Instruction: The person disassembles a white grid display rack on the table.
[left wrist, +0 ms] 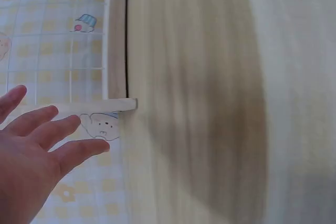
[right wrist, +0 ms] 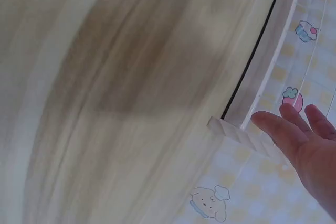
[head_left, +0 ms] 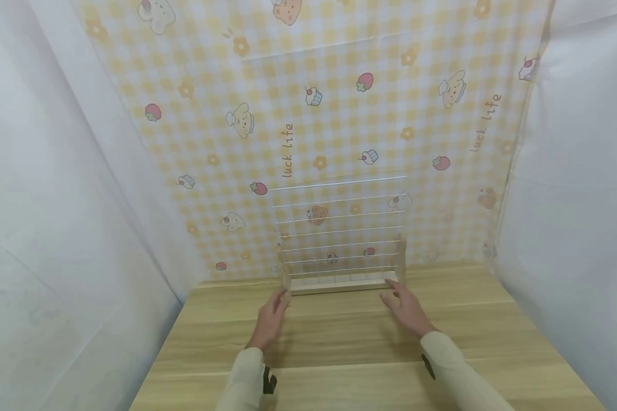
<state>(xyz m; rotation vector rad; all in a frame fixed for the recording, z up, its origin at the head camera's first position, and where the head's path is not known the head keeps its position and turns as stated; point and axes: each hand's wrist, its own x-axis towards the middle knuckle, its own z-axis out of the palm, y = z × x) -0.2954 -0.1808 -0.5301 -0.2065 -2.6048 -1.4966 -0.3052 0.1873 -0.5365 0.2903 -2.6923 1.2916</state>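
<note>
A white wire grid rack [head_left: 339,234] with a pale wooden base [head_left: 344,283] stands upright at the back of the table. My left hand [head_left: 270,319] is by the rack's left end; in the left wrist view its fingers [left wrist: 58,124] are spread and extended near the wooden side piece [left wrist: 118,105]. Near the right end is my right hand [head_left: 407,308], its fingers extended and apart. In the right wrist view the right thumb [right wrist: 268,120] lies close to the base rail [right wrist: 262,66]; whether it touches cannot be told. Neither hand grips anything.
The wood-grain table [head_left: 339,342] spreads in front of the rack. Behind it hangs a yellow checked cloth [head_left: 339,125] with cartoon prints. White sheets hang at the left [head_left: 56,200] and right [head_left: 571,171].
</note>
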